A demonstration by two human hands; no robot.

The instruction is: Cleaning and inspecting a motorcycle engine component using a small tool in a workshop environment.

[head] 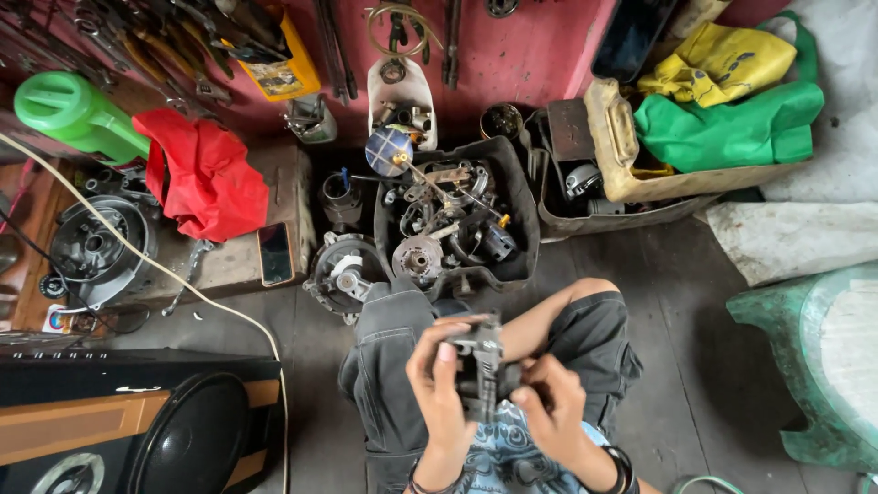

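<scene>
From the head view, the left hand point(439, 384) and right hand point(549, 402) both close their fingers on a small grey metal engine part point(483, 361), held upright over the lap; just beyond the knees sits a black tub of engine parts point(521, 210); a red cloth point(206, 178) lies on a wooden box point(233, 261) to the left.

1. The left hand point(441, 391) and right hand point(551, 409) cover most of the grey metal part point(485, 363) held between them.
2. Below both hands, the forearms are cut off by the bottom edge.
</scene>
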